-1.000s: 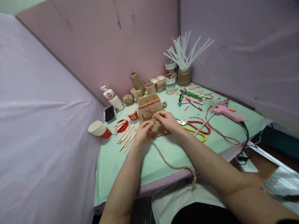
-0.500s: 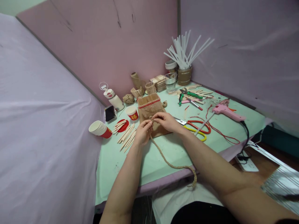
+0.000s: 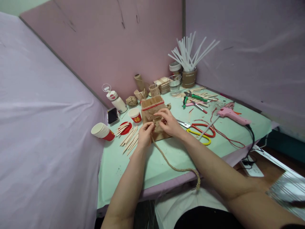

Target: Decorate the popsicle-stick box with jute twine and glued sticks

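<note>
My left hand [image 3: 145, 133] pinches the upper end of a braided jute rope [image 3: 166, 160] between thumb and fingers. From there the rope runs down across the table and hangs over its front edge. Just to the right, my right hand [image 3: 169, 122] has its fingers apart, close to the rope end, with nothing plainly in it. Behind both hands stands a brown box-like holder [image 3: 152, 109] with red trim around its open top; its lower part is partly hidden by my hands.
Scissors [image 3: 194, 128], a pink glue gun [image 3: 232, 115] and red cord [image 3: 226, 136] lie to the right. Wooden sticks [image 3: 130, 141], stacked paper cups [image 3: 102, 131] and a single cup [image 3: 135, 115] are on the left. Green-handled pliers [image 3: 194, 96] lie farther back.
My right hand has let go of the rope end and its fingers have spread, moving slightly up. My left hand keeps its pinch in nearly the same place.
</note>
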Tool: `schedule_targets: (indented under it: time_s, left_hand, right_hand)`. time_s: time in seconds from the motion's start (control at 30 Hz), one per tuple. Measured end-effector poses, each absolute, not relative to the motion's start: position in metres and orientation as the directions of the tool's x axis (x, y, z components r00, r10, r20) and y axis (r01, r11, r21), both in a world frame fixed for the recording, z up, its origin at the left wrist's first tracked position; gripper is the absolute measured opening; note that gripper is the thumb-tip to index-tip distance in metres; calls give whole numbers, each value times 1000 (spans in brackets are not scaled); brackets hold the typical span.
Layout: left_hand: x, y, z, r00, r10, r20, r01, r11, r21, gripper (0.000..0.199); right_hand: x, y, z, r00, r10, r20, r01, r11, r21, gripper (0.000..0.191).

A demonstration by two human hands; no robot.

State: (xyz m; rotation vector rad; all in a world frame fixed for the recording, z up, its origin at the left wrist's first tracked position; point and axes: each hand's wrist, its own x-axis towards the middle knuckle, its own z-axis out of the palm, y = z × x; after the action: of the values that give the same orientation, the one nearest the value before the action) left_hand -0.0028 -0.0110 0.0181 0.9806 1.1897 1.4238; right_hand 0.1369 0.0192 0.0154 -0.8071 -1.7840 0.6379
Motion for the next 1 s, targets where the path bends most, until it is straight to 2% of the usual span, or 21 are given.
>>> schedule_targets:
  time_s: [0.1,0.2,0.27,0.37,0.47,0.53,0.83,1.0]
  left_hand:
    - [-3,-10,15,-190,982,-8,-156,-22,987,24]
    - [-3,-11,12,-153,988,25,-63,-35,997,23]
    - [-3,-11,11,-135,988,72,21,-69,997,22]
    - [-4,-12,12,-127,984,128,101,-116,988,21]
    - [-3,-13,12,-118,987,112,136,-96,986,22]
    - [-3,-14,12,-116,989,94,139,-78,987,24]
    - [-3,-13,9,-140,989,36,69,-26,997,25]
    - [-2,-13,8,-157,984,89,147,-66,987,23]
  right_hand:
    - [137,17,17,-327,725,606,231,684,-692,24]
    - [136,19,16,-299,756,582,271,653,-707,11]
    - [135,21,15,-244,822,515,250,566,-785,10]
    - [134,23,14,-196,914,354,119,381,-917,10]
    - [132,24,14,-179,955,238,12,244,-970,12]
    - [132,24,15,-167,964,208,-11,209,-978,13]
    - [135,25,15,-196,945,263,19,272,-962,15]
    - [136,26,13,-196,934,299,81,320,-944,16]
